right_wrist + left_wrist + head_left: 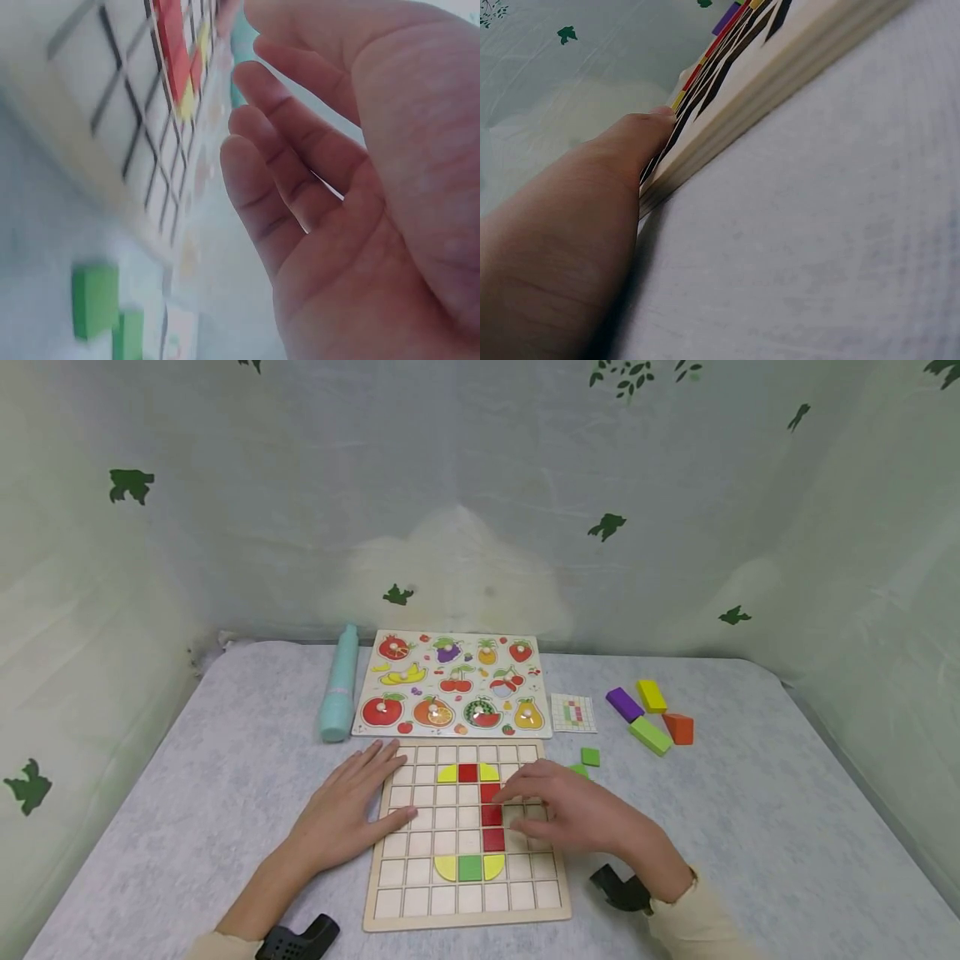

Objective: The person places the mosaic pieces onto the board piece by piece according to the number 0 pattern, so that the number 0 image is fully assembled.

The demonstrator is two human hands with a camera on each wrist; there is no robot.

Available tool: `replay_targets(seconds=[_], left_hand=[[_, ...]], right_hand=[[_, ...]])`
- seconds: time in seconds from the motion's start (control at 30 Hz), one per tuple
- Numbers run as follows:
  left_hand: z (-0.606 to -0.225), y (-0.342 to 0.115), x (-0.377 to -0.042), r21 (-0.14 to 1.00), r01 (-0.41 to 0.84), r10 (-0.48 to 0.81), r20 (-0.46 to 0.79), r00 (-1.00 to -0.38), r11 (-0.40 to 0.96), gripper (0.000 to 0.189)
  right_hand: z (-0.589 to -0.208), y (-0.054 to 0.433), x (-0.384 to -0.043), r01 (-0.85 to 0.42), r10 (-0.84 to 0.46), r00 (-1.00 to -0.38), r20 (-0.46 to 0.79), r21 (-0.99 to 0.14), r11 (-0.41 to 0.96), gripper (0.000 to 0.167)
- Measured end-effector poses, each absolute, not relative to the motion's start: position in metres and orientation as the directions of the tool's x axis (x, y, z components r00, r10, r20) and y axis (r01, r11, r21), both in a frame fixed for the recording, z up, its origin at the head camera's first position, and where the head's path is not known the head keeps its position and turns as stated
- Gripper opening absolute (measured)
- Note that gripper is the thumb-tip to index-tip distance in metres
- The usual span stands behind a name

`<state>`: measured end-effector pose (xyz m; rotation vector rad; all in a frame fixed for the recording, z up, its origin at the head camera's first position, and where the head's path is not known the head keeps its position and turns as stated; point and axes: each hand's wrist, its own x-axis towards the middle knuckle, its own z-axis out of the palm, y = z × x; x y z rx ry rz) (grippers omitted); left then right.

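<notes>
A wooden grid board [450, 917] lies flat on the table. On it several red square tiles [492, 816] form a column, with another red tile in the top row. Yellow quarter-round tiles [446, 867] sit at the corners, and a green square tile [469, 867] is at the bottom. My left hand [341, 814] rests at the board's left edge, fingers extended and thumb over the grid. Above the board's right side, my right hand [577, 810] is beside the red column, fingers loosely bent. The right wrist view shows nothing between those fingers [259, 172].
Two loose green tiles [590, 757] lie right of the board, near a small pattern card [573, 713]. Farther right are purple, yellow, orange and light-green blocks [650, 736]. Behind the board lie a fruit puzzle [420, 693] and a turquoise bottle [341, 689].
</notes>
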<state>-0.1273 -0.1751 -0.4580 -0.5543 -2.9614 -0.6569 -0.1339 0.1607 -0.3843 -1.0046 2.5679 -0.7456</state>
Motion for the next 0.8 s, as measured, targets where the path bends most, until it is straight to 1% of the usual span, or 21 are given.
replay_targets(seconds=[0.17, 0.33, 0.53, 0.63, 0.8], left_hand=[[-0.458, -0.175, -0.127, 0.399, 0.355, 0.330, 0.132, -0.935, 0.846, 0.084], [-0.457, -0.175, -0.127, 0.397, 0.362, 0.336, 0.137, -0.932, 0.843, 0.084], [-0.457, -0.175, -0.127, 0.395, 0.365, 0.339, 0.137, -0.931, 0.843, 0.084], [-0.456, -0.175, -0.127, 0.396, 0.364, 0.338, 0.135, -0.931, 0.843, 0.084], [-0.456, -0.175, -0.127, 0.399, 0.367, 0.341, 0.139, -0.930, 0.840, 0.084]], right_hand=[[-0.383, 0.186, -0.146, -0.515, -0.639, -0.769, -0.030, -0.562, 0.647, 0.030], [-0.386, 0.209, -0.156, -0.456, -0.558, -0.830, -0.008, -0.567, 0.686, 0.032], [-0.396, 0.232, -0.168, -0.374, -0.434, -0.901, 0.000, -0.507, 0.777, 0.036], [-0.402, 0.240, -0.172, -0.342, -0.387, -0.922, 0.000, -0.468, 0.815, 0.036], [-0.409, 0.248, -0.177, -0.305, -0.345, -0.939, -0.019, -0.424, 0.853, 0.033]])
